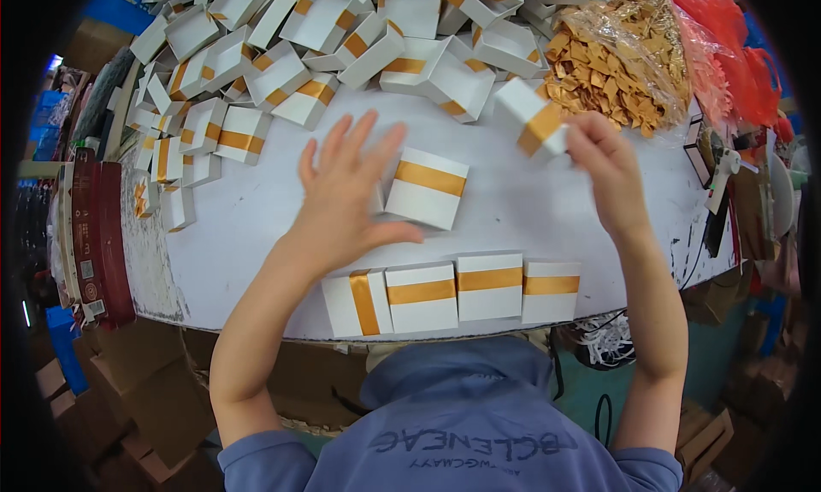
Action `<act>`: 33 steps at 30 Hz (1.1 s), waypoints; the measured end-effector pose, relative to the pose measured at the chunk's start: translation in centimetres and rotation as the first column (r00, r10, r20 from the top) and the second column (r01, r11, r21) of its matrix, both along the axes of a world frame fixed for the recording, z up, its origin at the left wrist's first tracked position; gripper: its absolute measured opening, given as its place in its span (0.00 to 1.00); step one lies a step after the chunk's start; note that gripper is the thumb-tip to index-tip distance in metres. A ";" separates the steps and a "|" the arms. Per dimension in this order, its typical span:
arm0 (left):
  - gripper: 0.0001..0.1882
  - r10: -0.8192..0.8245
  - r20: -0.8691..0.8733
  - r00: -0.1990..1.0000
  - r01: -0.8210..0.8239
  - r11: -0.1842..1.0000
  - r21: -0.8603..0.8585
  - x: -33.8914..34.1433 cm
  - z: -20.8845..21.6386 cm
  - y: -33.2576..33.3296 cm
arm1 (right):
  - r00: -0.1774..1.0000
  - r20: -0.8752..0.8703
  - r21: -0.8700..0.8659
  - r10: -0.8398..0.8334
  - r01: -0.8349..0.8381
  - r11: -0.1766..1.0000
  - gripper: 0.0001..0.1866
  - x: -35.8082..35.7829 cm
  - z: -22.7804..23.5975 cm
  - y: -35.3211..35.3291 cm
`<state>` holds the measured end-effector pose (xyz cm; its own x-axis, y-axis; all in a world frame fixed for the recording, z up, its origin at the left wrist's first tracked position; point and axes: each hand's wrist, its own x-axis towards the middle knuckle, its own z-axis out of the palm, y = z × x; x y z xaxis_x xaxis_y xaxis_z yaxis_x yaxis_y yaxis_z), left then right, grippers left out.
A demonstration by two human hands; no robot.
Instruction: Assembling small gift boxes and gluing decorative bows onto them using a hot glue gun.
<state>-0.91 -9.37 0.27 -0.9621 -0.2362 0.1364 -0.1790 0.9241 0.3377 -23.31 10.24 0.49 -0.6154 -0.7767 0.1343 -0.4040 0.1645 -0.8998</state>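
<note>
In the right hand (603, 154), I have a small white box (528, 115) with a gold ribbon band, pinched at its near right corner between thumb and fingers and raised above the desk (256, 235); it is blurred. The left hand (338, 201) is open, fingers spread wide and thumb pointing right, holding nothing that I can see. Just to its right, a square white box (428, 188) lies slightly turned on the desk, gold ribbon crossing its top; the blur around the thumb keeps me from telling whether the hand touches it.

Nearer the wearer, along the front edge of the desk, I find a row of four boxes (489, 280) set side by side. The leftmost has its ribbon running front to back; on the other three it runs left to right.

Beyond the hands, a jumbled heap of white boxes (316, 26) with gold bands spreads across the back and down the left side, many of them open trays. At the back right I see a clear plastic bag full of gold ribbon pieces (611, 64), and beside it a red plastic bag (727, 56).

A dark red case (107, 235) stands at the left edge. Below, the wearer's blue shirt (479, 423) fills the foreground, with brown cardboard (154, 372) to the left.
</note>
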 end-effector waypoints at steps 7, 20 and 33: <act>0.44 -0.131 0.138 0.982 0.082 0.945 0.317 9.8 2.0 2.7 | 0.942 -0.146 -0.017 -0.301 0.302 0.953 0.08 -0.4 -1.4 1.9; 0.41 0.411 0.225 0.883 -0.460 0.854 0.244 10.5 0.3 6.2 | 0.725 -0.511 0.310 0.462 -0.345 0.886 0.35 7.0 -1.5 -3.8; 0.44 -0.002 0.185 0.983 0.015 0.997 -0.073 0.1 -1.4 -0.6 | 0.766 -0.612 0.440 0.197 0.123 0.889 0.28 2.1 -0.7 0.7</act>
<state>-0.76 -9.95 -1.09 -0.9743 -0.2238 -0.0269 -0.2239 0.9470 0.2304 -21.18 10.92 -0.20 -0.4825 -0.8673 0.1226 -0.8568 0.4382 -0.2719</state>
